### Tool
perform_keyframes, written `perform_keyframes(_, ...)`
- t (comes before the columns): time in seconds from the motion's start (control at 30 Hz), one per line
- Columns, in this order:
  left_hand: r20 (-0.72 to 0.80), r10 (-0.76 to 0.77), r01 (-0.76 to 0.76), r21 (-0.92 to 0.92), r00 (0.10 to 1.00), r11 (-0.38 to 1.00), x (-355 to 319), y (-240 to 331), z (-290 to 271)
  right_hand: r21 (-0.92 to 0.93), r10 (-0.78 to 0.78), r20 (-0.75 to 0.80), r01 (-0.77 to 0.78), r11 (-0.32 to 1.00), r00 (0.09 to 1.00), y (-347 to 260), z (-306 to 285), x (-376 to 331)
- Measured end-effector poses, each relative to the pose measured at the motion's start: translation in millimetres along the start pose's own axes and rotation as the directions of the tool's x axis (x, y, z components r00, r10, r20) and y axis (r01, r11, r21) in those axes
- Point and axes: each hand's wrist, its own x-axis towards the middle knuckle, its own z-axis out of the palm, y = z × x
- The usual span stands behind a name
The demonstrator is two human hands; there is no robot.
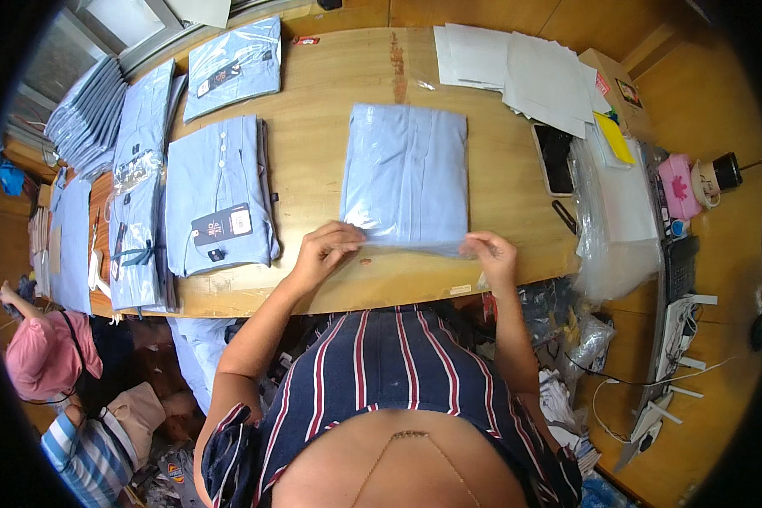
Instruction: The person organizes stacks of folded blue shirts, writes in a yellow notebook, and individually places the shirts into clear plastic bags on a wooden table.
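A folded light-blue shirt in a clear plastic bag (406,173) lies in front of me on the wooden table, its plain side up. My left hand (326,252) pinches the near left corner of the bag. At the near right corner, the fingers of my right hand (493,256) are closed on the plastic edge. To the left lies a pile of folded blue shirts (220,182) with a dark tag on top. Behind that pile is another bagged blue shirt (233,69).
Stacked bagged shirts (140,127) line the left side. White sheets (516,72), a phone (554,159) and clear plastic bags (614,229) lie at the right. A pink box (679,186) and a router (676,322) stand farther right. Another person in pink (51,356) is at lower left.
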Motion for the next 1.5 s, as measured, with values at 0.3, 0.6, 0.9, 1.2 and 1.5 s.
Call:
perform_keyframes(0.3,-0.271,-0.54,0.483,-0.25,0.797,0.839,36,-8,20,0.017,0.229,-0.332,-0.237,0.971,0.915,-14,44,50)
perform_keyframes(0.6,-0.204,-0.589,0.581,0.582,0.782,0.57,72,-43,13,-0.869,-0.005,-0.414,-0.393,0.301,0.91,2,58,73)
perform_keyframes(0.9,-0.34,-0.083,0.294,0.638,0.937,0.712,54,-46,14,-0.849,-0.015,-0.461,-0.436,0.298,0.887,2,42,71)
perform_keyframes(1.2,-0.123,-0.028,0.088,0.522,0.992,0.849,33,1,-5,-0.698,-0.408,0.017,0.303,0.649,0.913,-28,56,48)
perform_keyframes(1.5,-0.152,-0.363,0.391,0.458,0.919,0.798,9,4,-7,-0.448,0.057,-0.257,-0.171,0.878,0.965,0,26,24)
